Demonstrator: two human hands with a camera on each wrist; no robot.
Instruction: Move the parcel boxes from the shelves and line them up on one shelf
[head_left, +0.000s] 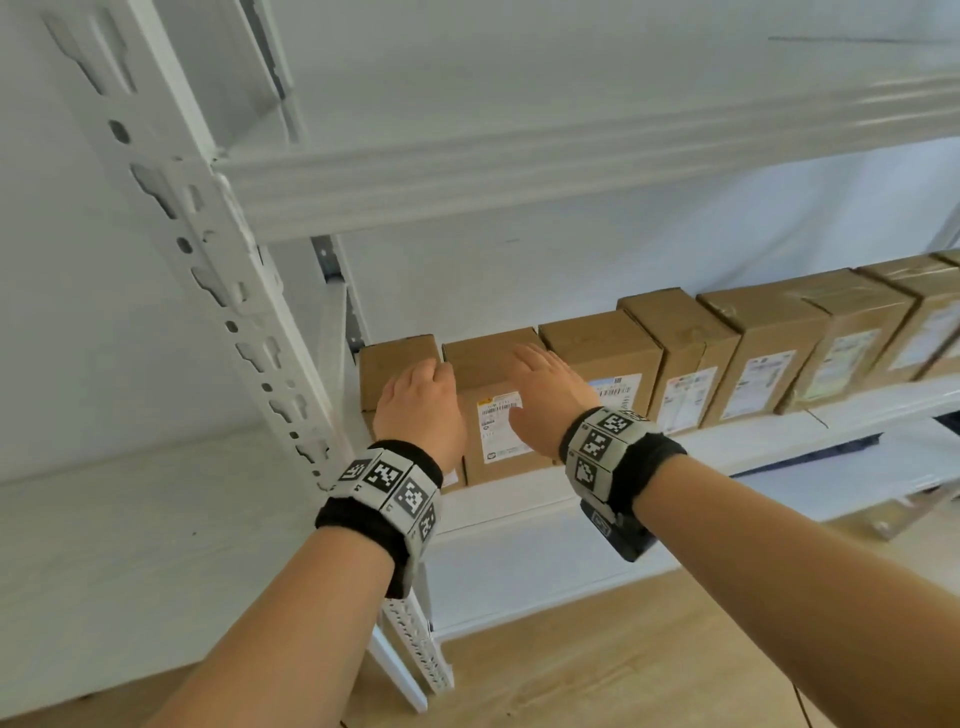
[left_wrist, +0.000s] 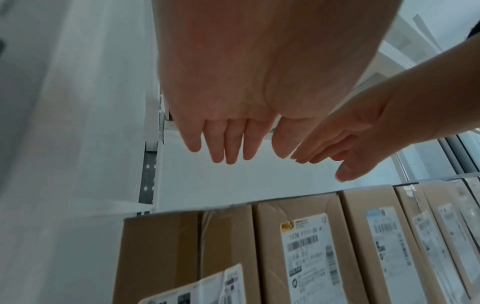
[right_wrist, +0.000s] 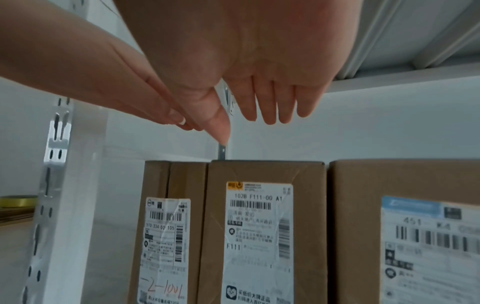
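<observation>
Several brown cardboard parcel boxes stand in a row on a white shelf (head_left: 779, 434), labels facing me. My left hand (head_left: 421, 395) is over the leftmost box (head_left: 397, 361), fingers straight. My right hand (head_left: 540, 384) is over the second box (head_left: 498, 431), also flat with straight fingers. In the left wrist view the left hand (left_wrist: 228, 142) and right hand (left_wrist: 335, 150) hover above the box tops (left_wrist: 298, 236) with a gap. In the right wrist view the right hand (right_wrist: 249, 111) hangs above the second box (right_wrist: 259, 226), beside the leftmost box (right_wrist: 168, 226). Neither hand holds anything.
A white perforated upright (head_left: 208, 260) stands just left of the row. The upper shelf's beam (head_left: 519, 176) runs close overhead. A neighbouring white shelf (head_left: 130, 519) lies to the left, with a yellow tape roll (right_wrist: 18, 200) on it. Wooden floor (head_left: 571, 660) shows below.
</observation>
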